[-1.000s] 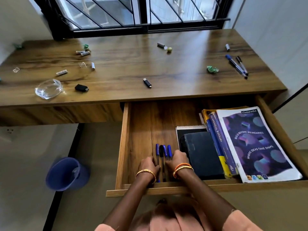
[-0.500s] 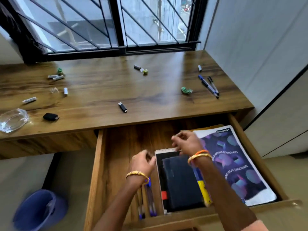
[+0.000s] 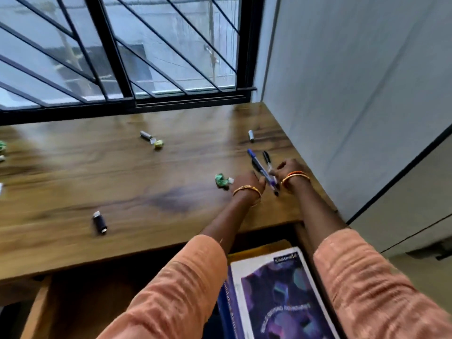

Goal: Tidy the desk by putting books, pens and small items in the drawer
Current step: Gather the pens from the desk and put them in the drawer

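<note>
Two pens lie side by side at the right end of the wooden desk (image 3: pixel 122 192): a blue pen (image 3: pixel 255 160) and a black pen (image 3: pixel 266 158). Both my hands have closed in on their near ends. My left hand (image 3: pixel 250 182) curls its fingers against the blue pen from the left. From the right, my right hand (image 3: pixel 288 168) pinches the black pen. Below the desk edge the drawer (image 3: pixel 36 309) stands open, with a purple-covered book (image 3: pixel 281 302) lying in its right part. My sleeves hide much of the drawer.
A crumpled green paper (image 3: pixel 221 180) lies just left of my left hand. A black USB stick (image 3: pixel 99 223) sits near the front edge. Farther back are a grey cap (image 3: pixel 251 135), a grey tube (image 3: pixel 146 135) and a yellow-green ball (image 3: pixel 158 144). A wall borders the desk's right side.
Both hands left the drawer and reached up across the desk to the two pens at the right. The view swung up and to the right.
</note>
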